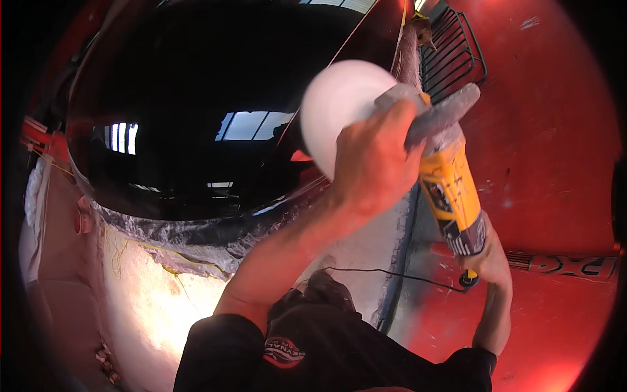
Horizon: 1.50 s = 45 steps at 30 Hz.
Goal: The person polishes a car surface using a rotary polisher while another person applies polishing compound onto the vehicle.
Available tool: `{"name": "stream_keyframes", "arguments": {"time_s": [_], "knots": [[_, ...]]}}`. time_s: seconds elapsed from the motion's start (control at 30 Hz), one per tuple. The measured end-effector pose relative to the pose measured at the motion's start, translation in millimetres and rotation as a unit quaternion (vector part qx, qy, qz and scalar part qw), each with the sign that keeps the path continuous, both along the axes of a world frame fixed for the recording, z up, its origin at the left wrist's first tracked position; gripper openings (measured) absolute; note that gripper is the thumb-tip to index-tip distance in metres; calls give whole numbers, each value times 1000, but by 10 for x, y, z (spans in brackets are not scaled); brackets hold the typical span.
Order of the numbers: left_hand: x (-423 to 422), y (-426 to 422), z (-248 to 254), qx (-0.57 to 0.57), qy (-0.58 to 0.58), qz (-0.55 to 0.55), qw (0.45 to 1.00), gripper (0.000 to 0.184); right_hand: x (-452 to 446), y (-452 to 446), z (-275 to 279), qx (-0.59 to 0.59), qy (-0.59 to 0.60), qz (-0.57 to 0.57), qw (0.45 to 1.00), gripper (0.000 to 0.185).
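Observation:
A yellow-and-black polisher [449, 189] is held in both my hands, its body slanting up and away from me. My left hand [379, 160] wraps round its front end, by the grey handle [445, 114]. Around the rear end of the body, my right hand [488, 258] is closed. At the front, the round white polishing pad [343, 104] looks smooth and blurred. It overlaps the right side of a glossy dark car panel [189, 176]; whether it touches the panel, I cannot tell. A black cord [392, 273] trails from the polisher's rear.
Crumpled masking film [163, 232] lines the panel's lower edge. A bright patch of light falls on the pale floor [150, 287]. To the right stands a large red vehicle side [542, 163] with lettering. A black metal rack [454, 49] is at the top right.

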<state>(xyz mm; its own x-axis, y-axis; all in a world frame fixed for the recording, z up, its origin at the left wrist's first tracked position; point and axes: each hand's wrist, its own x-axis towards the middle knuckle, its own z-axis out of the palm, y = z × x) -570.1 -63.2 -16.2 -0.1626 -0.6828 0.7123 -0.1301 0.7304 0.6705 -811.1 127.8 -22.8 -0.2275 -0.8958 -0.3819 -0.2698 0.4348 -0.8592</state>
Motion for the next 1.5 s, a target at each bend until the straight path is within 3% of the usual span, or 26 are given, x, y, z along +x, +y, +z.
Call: {"name": "stream_keyframes", "arguments": {"time_s": [0.1,0.2,0.3,0.53,0.67,0.83,0.9,0.97,1.1,1.17,1.3,1.33,1.43,1.47,1.5], "knots": [[377,541,-68,10,-57,-11,998,27,141,296,-59,1,-11,35,999,107],[514,726,29,57,-95,-28,993,29,172,394,-70,20,-16,48,999,108],[349,546,82,43,-71,-30,996,21,126,305,5,36,-12,40,998,106],[-123,-1,136,48,-66,-38,996,31,-178,21,-92,11,24,13,1000,93],[70,309,45,56,-95,-42,993,33,-162,187,-99,10,-26,26,999,99],[277,525,20,57,-108,-61,991,34,-78,310,-144,13,-4,72,997,105],[125,339,47,38,-67,-39,996,26,-92,228,-142,19,4,53,998,105],[-71,44,74,22,-33,-31,999,20,-93,59,-71,-1,38,30,999,91],[-276,-321,87,30,-20,-13,999,17,24,-169,-48,-15,-22,-23,999,82],[-141,-262,56,43,-10,-17,999,18,142,-150,-49,-19,-20,-37,999,82],[343,200,-67,26,22,-20,999,20,303,245,-276,-63,70,37,995,86],[539,365,-105,28,10,-26,999,21,480,362,-231,-11,24,6,1000,91],[1172,880,-250,31,-70,-43,996,28,913,711,-327,-39,-7,36,999,105],[1333,1023,-288,17,-78,-25,996,24,1048,819,-340,-4,66,65,996,113],[1489,1152,-323,3,-87,-7,996,20,1206,922,-460,-38,29,58,997,115]]}}
